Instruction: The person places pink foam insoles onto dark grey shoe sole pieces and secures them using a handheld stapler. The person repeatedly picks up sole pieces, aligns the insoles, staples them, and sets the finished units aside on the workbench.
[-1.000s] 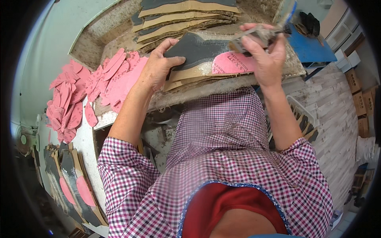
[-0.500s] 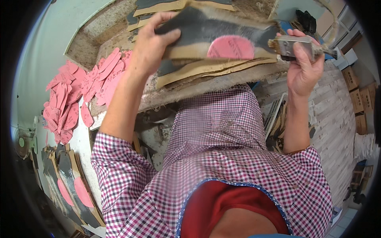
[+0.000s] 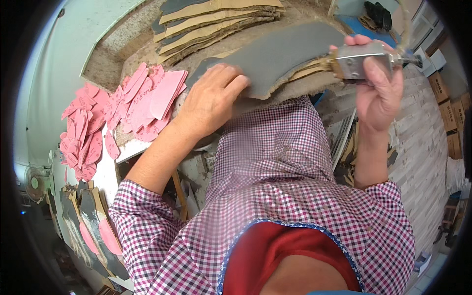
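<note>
A smooth grey panel [image 3: 290, 46] with tan edges lies across the bench in front of me, over other layered pieces. My left hand [image 3: 212, 98] is at its near left edge, fingers curled down and slightly blurred. The fingertips are tucked out of sight, so what they grip, if anything, is hidden. To the right, my right hand [image 3: 378, 93] grips a silver metal block with a bristle brush end [image 3: 361, 61], thumb across its front. The bristles point left, close to the panel's right end. A hose leads up from the block.
A stack of grey-and-tan panels [image 3: 216, 27] sits at the back. Pink patches [image 3: 81, 130] are heaped on the left, with more pink pieces [image 3: 147, 105] near my forearm. Two panels with pink patches [image 3: 98, 226] lie lower left. Cardboard boxes [image 3: 442, 101] stand at far right.
The panel with a half-round pink patch, held up before, is no longer seen that way; a plain grey face lies on the bench. My left hand has moved down and right.
</note>
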`<action>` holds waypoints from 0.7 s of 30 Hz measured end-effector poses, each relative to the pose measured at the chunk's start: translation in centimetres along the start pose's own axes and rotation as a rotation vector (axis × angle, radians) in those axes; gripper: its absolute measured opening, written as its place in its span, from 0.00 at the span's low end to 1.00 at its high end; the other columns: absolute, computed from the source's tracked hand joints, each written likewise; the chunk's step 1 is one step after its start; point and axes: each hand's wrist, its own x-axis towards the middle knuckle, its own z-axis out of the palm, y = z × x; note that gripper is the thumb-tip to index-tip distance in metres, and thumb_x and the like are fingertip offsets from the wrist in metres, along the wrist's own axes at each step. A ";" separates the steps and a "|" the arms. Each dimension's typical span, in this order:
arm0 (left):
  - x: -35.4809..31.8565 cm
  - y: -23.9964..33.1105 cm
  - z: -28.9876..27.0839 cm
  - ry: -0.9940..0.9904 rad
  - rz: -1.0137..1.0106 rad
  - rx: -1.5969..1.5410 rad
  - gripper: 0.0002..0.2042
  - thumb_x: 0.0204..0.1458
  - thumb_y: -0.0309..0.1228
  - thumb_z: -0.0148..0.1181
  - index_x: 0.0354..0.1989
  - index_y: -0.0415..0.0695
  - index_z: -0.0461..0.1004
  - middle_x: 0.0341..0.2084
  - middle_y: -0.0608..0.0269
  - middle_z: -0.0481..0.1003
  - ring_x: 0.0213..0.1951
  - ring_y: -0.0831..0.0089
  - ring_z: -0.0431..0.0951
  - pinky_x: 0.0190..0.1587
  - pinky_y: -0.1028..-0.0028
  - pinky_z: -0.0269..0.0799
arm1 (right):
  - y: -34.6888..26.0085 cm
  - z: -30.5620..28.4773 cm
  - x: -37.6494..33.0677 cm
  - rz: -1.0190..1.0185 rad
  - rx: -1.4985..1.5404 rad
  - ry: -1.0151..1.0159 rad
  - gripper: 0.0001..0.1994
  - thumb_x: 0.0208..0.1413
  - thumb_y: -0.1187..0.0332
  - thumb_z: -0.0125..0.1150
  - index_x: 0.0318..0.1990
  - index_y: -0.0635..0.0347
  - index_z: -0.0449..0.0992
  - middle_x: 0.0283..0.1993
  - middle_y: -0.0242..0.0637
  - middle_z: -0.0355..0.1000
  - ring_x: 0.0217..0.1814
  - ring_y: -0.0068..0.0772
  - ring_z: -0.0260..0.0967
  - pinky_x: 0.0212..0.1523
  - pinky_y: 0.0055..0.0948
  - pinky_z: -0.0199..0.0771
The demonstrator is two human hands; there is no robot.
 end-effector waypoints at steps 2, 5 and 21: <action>-0.3 0.1 0.5 0.029 -0.032 -0.008 0.17 0.33 0.13 0.57 0.36 0.39 0.70 0.39 0.55 0.72 0.44 0.54 0.74 0.44 0.62 0.73 | 1.1 1.6 -0.5 0.029 0.005 -0.020 0.18 0.54 0.81 0.59 0.52 0.65 0.64 0.50 0.52 0.72 0.55 0.49 0.72 0.55 0.56 0.77; -0.2 0.3 0.5 0.064 -0.040 -0.010 0.17 0.31 0.13 0.58 0.34 0.40 0.70 0.35 0.55 0.71 0.40 0.55 0.73 0.40 0.63 0.72 | 2.9 4.0 -0.9 0.081 -0.110 -0.025 0.19 0.52 0.81 0.62 0.50 0.62 0.64 0.49 0.47 0.74 0.53 0.39 0.74 0.53 0.38 0.78; -1.4 -0.2 2.0 0.164 0.070 0.037 0.11 0.35 0.19 0.57 0.30 0.41 0.67 0.27 0.57 0.66 0.34 0.59 0.70 0.37 0.64 0.69 | 3.6 -4.9 3.8 -0.072 -0.651 0.252 0.19 0.49 0.75 0.70 0.47 0.64 0.68 0.47 0.40 0.75 0.47 0.29 0.74 0.52 0.29 0.75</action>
